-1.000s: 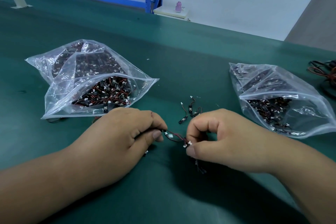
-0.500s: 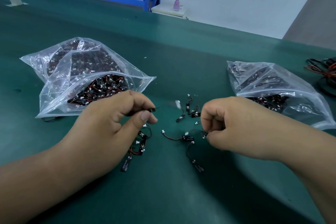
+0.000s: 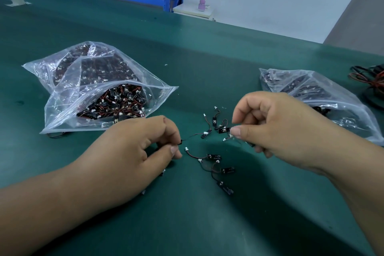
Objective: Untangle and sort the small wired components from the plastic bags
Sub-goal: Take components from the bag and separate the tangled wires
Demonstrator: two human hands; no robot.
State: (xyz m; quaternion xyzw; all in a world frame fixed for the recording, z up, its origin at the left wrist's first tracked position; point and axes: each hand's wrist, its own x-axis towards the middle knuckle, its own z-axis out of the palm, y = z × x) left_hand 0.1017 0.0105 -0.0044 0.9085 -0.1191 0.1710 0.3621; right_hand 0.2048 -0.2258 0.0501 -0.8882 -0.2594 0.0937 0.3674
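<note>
green table [image 3: 187, 224] | left bag [image 3: 68, 97] | right bag [image 3: 332, 97] | loose components [image 3: 214, 157] between | cables [image 3: 372, 81] far right

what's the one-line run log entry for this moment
left hand: pinches wire | right hand: pinches wired component | loose components: on mat between hands

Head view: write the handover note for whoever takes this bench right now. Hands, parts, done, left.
Left hand pinches the wire end of a wired component whose body lies on the green mat.
Right hand pinches a small wired piece at its thumb tip.
Left bag lies open, packed with tangled parts; right bag also holds many.
Done: a handful of loose components lie out on the mat between the hands, some overlapping.
Left: nearly everything in both bags. Which bag is for sorted parts cannot be told.
</note>
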